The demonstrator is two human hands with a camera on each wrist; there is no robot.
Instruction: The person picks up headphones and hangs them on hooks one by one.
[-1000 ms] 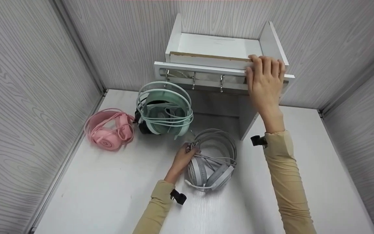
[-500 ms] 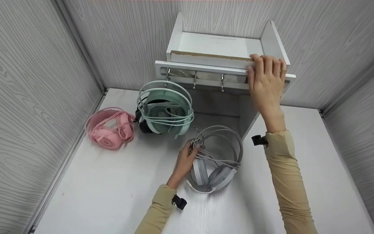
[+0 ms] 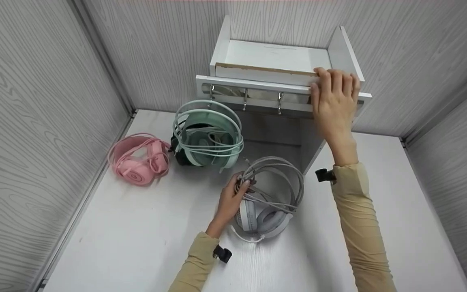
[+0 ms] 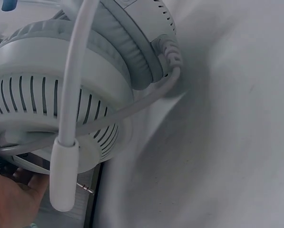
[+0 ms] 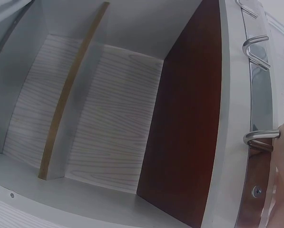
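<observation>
Well, the left hand [image 3: 230, 198] grips the gray-and-white headset [image 3: 272, 219]; the right hand [image 3: 336, 103] holds the white hook rail [image 3: 262, 95].

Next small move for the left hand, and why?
Probably raise the white headphones toward the bare hook nearest the mint headphones. The left hand holds them, nothing shows on that hook, and the right hand rests on the hook rail, likely steadying it.
</observation>
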